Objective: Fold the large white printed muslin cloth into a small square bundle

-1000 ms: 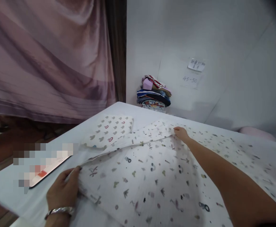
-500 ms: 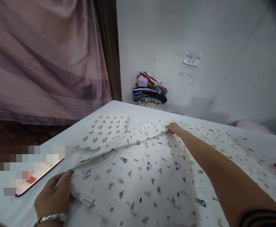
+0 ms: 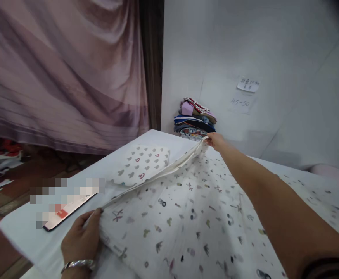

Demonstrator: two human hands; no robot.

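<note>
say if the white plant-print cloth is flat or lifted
Partly lifted: the left hand and right hand pinch one edge of the cloth, which rises toward the right hand.

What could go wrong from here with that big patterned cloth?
The left hand and right hand each pinch the printed cloth near its far edge, with the right hand lifting its end. That edge runs close beside the folded cloth with grey and red prints, so a sweep that way might drag or ruffle it. The phone lies near the left hand and might get nudged. The layers gape along the lifted edge, so they could slip out of line.
</note>
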